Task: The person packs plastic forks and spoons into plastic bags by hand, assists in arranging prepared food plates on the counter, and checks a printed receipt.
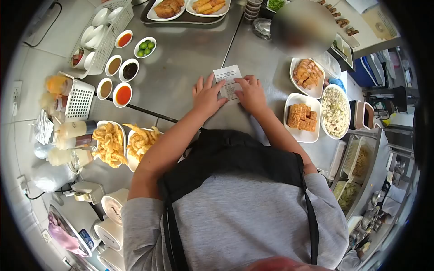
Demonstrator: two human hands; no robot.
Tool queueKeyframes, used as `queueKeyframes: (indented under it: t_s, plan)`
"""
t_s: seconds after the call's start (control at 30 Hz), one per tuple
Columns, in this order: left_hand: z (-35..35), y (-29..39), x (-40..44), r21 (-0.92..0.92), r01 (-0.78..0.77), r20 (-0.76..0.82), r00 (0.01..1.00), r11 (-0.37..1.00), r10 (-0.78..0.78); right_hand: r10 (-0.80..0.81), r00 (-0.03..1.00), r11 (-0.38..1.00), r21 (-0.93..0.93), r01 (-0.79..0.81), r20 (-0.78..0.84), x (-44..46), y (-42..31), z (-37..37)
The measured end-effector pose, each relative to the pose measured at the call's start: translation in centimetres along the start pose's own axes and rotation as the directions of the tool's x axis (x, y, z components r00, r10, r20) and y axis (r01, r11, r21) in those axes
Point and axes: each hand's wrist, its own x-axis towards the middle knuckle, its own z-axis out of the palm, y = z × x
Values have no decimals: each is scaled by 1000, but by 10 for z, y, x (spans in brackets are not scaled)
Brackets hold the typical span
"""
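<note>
A small printed paper slip (228,82) lies on the steel table (185,54) in front of me. My left hand (207,95) rests at the slip's left edge, fingers apart, a fingertip on the paper. On the right edge lies my right hand (251,93), its fingers spread and its index finger touching the slip. Neither hand grips anything. Left of the slip stand small bowls of sauce, one with red sauce (122,95), and a bowl of green limes (145,48). To the right are a plate of fried cubes (302,118) and a plate of sliced meat (308,75).
Fried food (110,143) sits on plates at the left, near bottles (74,129) and a white basket (80,100). An oval dish of pale salad (335,111) is at the right. A tray (185,19) with two plates stands at the back. Someone's blurred head (303,28) shows across the table.
</note>
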Motion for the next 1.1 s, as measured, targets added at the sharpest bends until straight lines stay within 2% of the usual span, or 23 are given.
queueKeyframes:
  t_s: [0.1, 0.3, 0.4, 0.53, 0.73, 0.93, 1.1]
  plan:
    - [4, 1, 1, -4, -3, -49, 999, 1000, 3, -25, 995, 997, -68, 18, -96, -1, -5, 6]
    - [3, 2, 2, 22, 16, -30, 999, 1000, -16, -53, 993, 993, -108, 42, -103, 2, -12, 20]
    - [0, 4, 2, 11, 25, -4, 1000, 1000, -25, -42, 980, 972, -235, -5, -196, 3, -7, 11]
    - [2, 2, 1, 8, 13, -21, 1000, 1000, -13, -4, 971, 919, -383, -90, -238, 5, 12, -11]
    - [3, 0, 2, 29, 11, -22, 1000, 1000, -10, 17, 994, 975, -219, -41, -108, -6, -1, -2]
    - [0, 3, 3, 81, 4, 34, 999, 997, -7, -15, 984, 985, -174, -17, -179, -10, 9, 7]
    - [0, 5, 3, 100, -18, 61, 998, 995, 12, 0, 990, 994, -108, -16, -142, -12, 10, 5]
